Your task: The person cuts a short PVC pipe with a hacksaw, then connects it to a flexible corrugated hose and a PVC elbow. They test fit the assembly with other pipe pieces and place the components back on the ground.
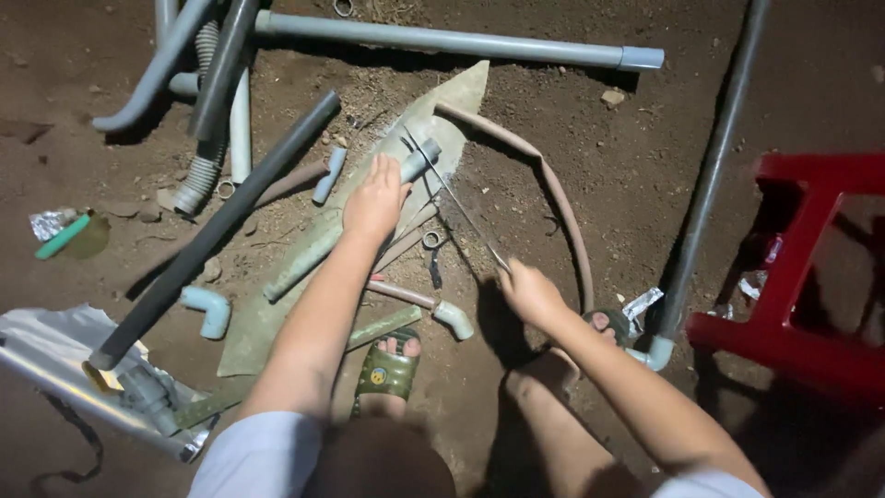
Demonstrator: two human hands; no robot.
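Knees and pale shorts [263,456] filled the bottom edge, cut off. Left hand [373,201] pressed down, fingers closed over a short grey plastic pipe [417,162] on the long green leaf-shaped board [277,309]. Right hand [530,290] gripped a thin metal hacksaw [456,201], its blade crossing the pipe; handle hidden. Green sandal [385,371] sat just beside the board.

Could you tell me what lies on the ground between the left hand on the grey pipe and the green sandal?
In the head view, between the left hand and the green sandal lies a thin pinkish pipe with a grey elbow fitting.
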